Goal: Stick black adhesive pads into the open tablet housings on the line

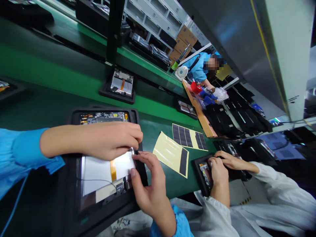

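An opened tablet with its circuit board exposed lies in a black foam tray in front of me. Its flat silver-white battery carries an orange strip, and a thin dark wire crosses it. My left hand reaches over the battery from the left, fingers curled down near its upper right corner; their tips are hidden. At the battery's right edge, my right hand has thumb and forefinger close together, touching that edge. Right of the hands lie a yellow backing sheet with one black strip and another sheet of black stickers.
Another opened tablet sits in a tray on the green bench, and one more lies farther right. A co-worker's hands handle a device at my right. Across the bench another person works beside a small white fan.
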`<state>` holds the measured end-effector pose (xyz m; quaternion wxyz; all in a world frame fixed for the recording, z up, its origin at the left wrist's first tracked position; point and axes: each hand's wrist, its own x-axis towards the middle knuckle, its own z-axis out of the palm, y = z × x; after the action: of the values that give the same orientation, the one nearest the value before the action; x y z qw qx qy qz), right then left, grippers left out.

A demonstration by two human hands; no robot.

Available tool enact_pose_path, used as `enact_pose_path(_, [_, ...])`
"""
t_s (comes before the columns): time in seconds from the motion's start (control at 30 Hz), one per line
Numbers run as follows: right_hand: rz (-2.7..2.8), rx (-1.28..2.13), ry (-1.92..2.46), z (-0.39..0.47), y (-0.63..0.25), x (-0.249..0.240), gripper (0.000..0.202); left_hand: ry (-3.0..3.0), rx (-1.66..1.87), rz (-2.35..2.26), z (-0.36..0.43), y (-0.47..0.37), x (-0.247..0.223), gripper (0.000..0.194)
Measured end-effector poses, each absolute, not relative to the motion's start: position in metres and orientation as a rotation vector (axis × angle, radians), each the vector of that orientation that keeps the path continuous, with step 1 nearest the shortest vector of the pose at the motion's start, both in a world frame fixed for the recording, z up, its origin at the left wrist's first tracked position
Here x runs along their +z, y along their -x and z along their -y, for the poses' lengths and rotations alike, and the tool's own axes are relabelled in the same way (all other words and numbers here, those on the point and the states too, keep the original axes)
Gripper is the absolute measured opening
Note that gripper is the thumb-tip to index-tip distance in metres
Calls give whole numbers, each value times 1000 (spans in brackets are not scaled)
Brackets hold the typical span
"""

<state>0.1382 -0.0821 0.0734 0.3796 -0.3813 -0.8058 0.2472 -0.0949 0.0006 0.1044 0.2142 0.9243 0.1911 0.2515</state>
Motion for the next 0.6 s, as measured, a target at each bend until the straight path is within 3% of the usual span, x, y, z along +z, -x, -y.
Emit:
enact_pose_path(0.43, [2032, 637, 959, 83, -139, 73, 40, -2525, 611, -545, -9, 93, 98, 30])
enact_pose_path(0.6, [2090, 820, 951, 61, -146, 91, 25, -2557, 597, -597, -15, 95, 96, 28])
